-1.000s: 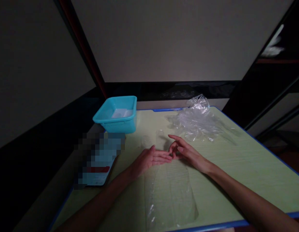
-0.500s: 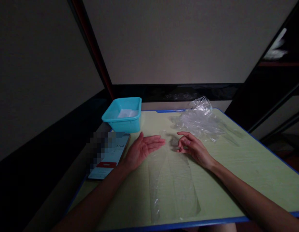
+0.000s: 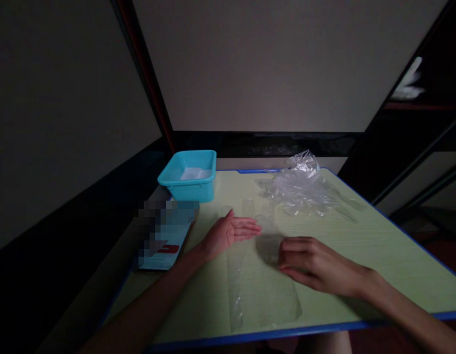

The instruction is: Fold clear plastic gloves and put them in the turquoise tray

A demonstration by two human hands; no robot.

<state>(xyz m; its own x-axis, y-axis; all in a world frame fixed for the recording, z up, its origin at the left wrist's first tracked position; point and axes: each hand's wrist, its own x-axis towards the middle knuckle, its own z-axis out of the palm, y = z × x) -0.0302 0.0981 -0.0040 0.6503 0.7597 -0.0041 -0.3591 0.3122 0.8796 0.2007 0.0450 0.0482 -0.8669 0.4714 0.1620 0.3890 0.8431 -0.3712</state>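
A thin clear plastic glove [image 3: 264, 295] lies flat on the table, its finger-like tips toward the far side. Over its left part, my left hand [image 3: 231, 233] is open, palm turned inward and fingers stretched to the right. My right hand [image 3: 312, 263] is above the glove's right side, fingers curled together. Whether anything is between those fingers is hidden. Farther back on the right sits a crumpled heap of clear plastic [image 3: 301, 187].
A turquoise plastic basket [image 3: 191, 189] with something white inside stands at the back left. In front of it leans or lies a phone or tablet [image 3: 165, 258], partly pixelated. The pale green table [image 3: 390, 265] has a blue edge; wall panels rise behind.
My right hand has moved nearer to me and its fingers have curled in, palm down. My left hand has shifted slightly to the right and stays open.
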